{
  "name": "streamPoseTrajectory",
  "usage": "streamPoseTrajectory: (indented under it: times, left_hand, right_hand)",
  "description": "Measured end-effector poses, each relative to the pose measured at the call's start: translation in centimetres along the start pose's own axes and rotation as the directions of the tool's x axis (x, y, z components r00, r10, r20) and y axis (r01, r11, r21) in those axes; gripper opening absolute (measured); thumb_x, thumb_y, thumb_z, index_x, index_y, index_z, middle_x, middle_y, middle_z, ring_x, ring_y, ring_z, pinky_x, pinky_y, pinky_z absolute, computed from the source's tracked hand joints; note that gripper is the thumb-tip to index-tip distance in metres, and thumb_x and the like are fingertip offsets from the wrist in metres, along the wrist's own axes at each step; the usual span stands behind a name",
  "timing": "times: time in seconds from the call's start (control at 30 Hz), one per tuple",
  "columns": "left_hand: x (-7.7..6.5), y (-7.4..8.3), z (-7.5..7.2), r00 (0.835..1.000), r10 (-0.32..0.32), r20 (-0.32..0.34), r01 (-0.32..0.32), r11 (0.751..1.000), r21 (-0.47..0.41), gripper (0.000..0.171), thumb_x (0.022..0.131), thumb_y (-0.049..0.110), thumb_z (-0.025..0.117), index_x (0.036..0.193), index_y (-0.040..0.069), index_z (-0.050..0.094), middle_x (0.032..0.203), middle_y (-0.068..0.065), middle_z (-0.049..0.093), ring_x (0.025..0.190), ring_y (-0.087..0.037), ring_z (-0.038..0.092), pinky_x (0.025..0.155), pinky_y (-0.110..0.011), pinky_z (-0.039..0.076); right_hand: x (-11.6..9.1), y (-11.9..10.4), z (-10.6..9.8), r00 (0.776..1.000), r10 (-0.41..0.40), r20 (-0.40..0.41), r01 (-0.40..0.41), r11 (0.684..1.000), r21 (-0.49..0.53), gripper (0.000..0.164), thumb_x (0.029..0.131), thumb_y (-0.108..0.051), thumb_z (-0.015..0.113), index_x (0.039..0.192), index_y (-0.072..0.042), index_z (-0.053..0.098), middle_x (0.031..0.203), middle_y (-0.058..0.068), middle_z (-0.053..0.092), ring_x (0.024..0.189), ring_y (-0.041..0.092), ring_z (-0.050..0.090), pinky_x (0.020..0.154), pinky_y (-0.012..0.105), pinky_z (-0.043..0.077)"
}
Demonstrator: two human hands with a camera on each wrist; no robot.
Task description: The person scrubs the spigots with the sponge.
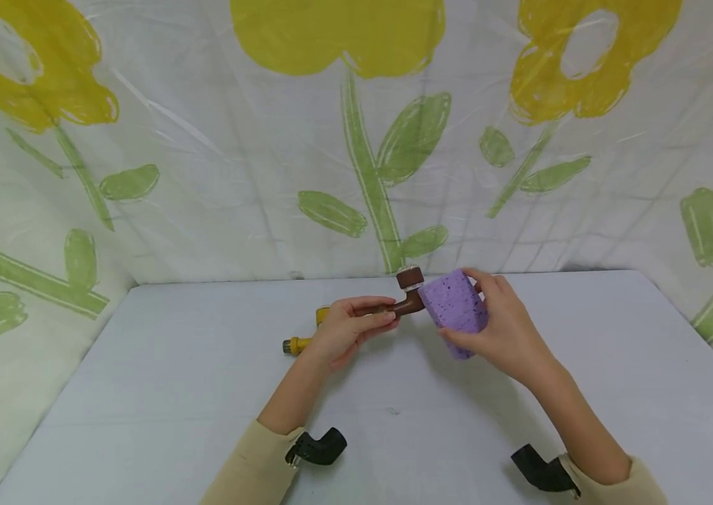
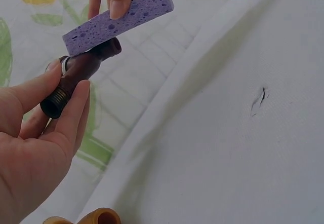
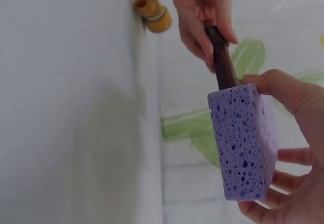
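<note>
Between the thumb and fingers of my left hand is a brown pipe-shaped piece, held above the white table. It has a bend, a silvery band below its thick brown end, and a dark threaded opening that shows in the left wrist view. My right hand grips a purple, pitted sponge by its edges, thumb on one side and fingers on the other. In the left wrist view the sponge lies along the brown piece, overlapping it beside the bend. My left fingers hide part of the piece.
A similar yellow piece lies on the white table, partly hidden behind my left hand. A pale curtain with painted yellow flowers and green leaves hangs along the table's back edge.
</note>
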State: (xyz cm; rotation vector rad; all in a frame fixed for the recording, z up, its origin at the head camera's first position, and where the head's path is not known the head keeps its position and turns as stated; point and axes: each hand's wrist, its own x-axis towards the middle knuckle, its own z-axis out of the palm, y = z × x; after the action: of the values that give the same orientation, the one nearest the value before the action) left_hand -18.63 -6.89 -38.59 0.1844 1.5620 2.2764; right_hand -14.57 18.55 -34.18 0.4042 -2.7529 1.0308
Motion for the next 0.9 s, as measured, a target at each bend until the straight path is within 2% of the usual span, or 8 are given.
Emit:
streamPoseTrajectory:
  times: [0.2, 0.43, 0.7, 0.9]
  left_hand:
    - [0.0, -0.1, 0.1, 1.000, 0.004, -0.003, -0.004, 1.000, -0.001, 0.039, 0.100, -0.017, 0.056, 0.138, -0.025, 0.051, 0.108, -0.008, 0.071, 0.090, -0.012, 0.075, 0.094, -0.029, 0.062]
    - [0.0, -0.2, 0.1, 1.000, 0.006, -0.004, -0.006, 1.000, -0.017, 0.039, 0.100, -0.017, 0.056, 0.138, -0.025, 0.051, 0.113, -0.012, 0.071, 0.091, -0.012, 0.075, 0.093, -0.029, 0.062]
    - [-0.2, -0.1, 0.4, 1.000, 0.004, 0.011, -0.003, 0.999, -0.040, 0.040, 0.100, -0.017, 0.055, 0.139, -0.026, 0.049, 0.110, -0.012, 0.071, 0.093, -0.012, 0.075, 0.095, -0.029, 0.061]
    - [-0.2, -0.1, 0.5, 1.000, -0.006, 0.020, 0.007, 1.000, -0.030, 0.041, 0.100, -0.018, 0.055, 0.139, -0.026, 0.049, 0.107, -0.009, 0.069, 0.090, -0.012, 0.075, 0.093, -0.027, 0.061]
  right_hand:
    - [-0.3, -0.7, 0.9, 1.000, -0.019, 0.013, 0.019, 1.000, -0.012, 0.098, 0.079, -0.030, 0.096, 0.154, 0.002, 0.042, 0.128, 0.026, 0.054, 0.103, 0.035, 0.059, 0.081, 0.049, 0.059]
    - [0.0, -0.4, 0.4, 0.998, -0.029, -0.063, 0.028, 0.999, -0.027, 0.096, 0.077, -0.026, 0.097, 0.152, 0.003, 0.045, 0.124, 0.023, 0.054, 0.101, 0.035, 0.057, 0.078, 0.047, 0.057]
    - [0.0, -0.5, -0.1, 0.998, -0.034, -0.059, 0.032, 0.999, -0.031, 0.095, 0.077, -0.026, 0.097, 0.153, 0.002, 0.046, 0.123, 0.023, 0.056, 0.101, 0.035, 0.057, 0.076, 0.044, 0.055]
    - [0.0, -0.4, -0.7, 0.995, -0.023, -0.093, 0.020, 0.999, -0.032, 0.094, 0.078, -0.023, 0.096, 0.153, 0.004, 0.045, 0.123, 0.025, 0.055, 0.101, 0.037, 0.056, 0.078, 0.047, 0.055]
